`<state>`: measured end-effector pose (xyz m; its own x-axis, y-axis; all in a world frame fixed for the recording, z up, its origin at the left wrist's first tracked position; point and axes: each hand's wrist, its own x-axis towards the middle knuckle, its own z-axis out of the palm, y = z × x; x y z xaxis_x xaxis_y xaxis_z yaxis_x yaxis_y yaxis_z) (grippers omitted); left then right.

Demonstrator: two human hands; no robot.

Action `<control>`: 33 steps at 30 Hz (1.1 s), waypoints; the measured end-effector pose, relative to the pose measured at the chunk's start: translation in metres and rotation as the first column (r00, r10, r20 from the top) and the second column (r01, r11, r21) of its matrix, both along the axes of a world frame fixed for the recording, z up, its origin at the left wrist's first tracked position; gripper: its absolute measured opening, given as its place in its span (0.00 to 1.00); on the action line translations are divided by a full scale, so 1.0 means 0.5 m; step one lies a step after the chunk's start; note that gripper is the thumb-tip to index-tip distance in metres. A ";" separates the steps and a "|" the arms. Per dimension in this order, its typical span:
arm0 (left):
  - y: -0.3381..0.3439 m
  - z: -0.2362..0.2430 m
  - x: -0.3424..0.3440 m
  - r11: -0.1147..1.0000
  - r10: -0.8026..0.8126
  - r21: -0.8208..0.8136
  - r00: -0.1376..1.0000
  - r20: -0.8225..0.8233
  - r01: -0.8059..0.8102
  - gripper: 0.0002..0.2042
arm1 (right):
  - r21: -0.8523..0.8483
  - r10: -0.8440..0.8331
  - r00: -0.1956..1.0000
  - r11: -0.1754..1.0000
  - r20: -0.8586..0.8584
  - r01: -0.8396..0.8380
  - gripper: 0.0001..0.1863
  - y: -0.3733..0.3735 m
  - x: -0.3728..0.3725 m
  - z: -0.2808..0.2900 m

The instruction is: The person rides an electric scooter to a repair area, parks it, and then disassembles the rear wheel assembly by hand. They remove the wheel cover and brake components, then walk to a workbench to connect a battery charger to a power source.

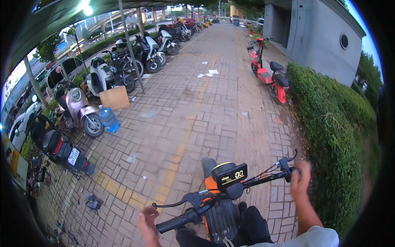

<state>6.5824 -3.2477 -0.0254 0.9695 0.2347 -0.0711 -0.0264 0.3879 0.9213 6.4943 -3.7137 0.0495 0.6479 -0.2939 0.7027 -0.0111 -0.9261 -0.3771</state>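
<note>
An orange and black electric two-wheeler stands beneath me, its black handlebar (263, 178) carrying a lit display (231, 177). My left hand (148, 222) is just left of the left grip (172, 222), off it, with its loosely bent fingers apart below the tip of the left brake lever (168, 205). My right hand (300, 177) is wrapped round the right grip at the bar's end, beside the right brake lever (288, 160). My dark-clad legs (255, 226) flank the black footboard (220, 222).
Parked scooters (78, 105) line the left, by a shelter post (131, 49), cardboard (114, 97) and a blue water jug (109, 120). The paved path (214, 115) runs ahead with scattered litter. A red scooter (265, 74), hedge (329, 131) and grey building (317, 41) edge the right.
</note>
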 end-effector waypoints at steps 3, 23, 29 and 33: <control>0.007 0.104 0.015 0.343 -0.581 0.878 0.810 -0.081 0.334 0.25 | -0.105 -0.178 0.982 0.980 -0.058 0.171 0.10 -0.088 -0.005 -0.030; 0.181 0.069 0.077 0.103 -0.602 0.589 0.522 -0.605 0.802 0.18 | -0.037 -0.390 0.912 0.921 -0.125 0.388 0.23 0.114 0.308 0.008; 0.131 0.046 0.156 0.070 -0.588 0.575 0.499 -0.637 0.815 0.17 | 0.083 -0.351 0.910 0.923 -0.219 0.376 0.24 0.051 0.432 0.012; 0.104 0.058 0.264 -0.051 -0.565 0.727 0.581 -0.586 0.685 0.21 | 0.086 -0.418 0.883 0.892 -0.214 0.443 0.24 0.017 0.501 -0.009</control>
<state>6.7142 -3.1956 0.0034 0.7548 -0.5014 -0.4229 -0.1558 -0.7633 0.6270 6.7450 -3.7055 0.0448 0.5509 -0.6528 0.5199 -0.4786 -0.7575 -0.4440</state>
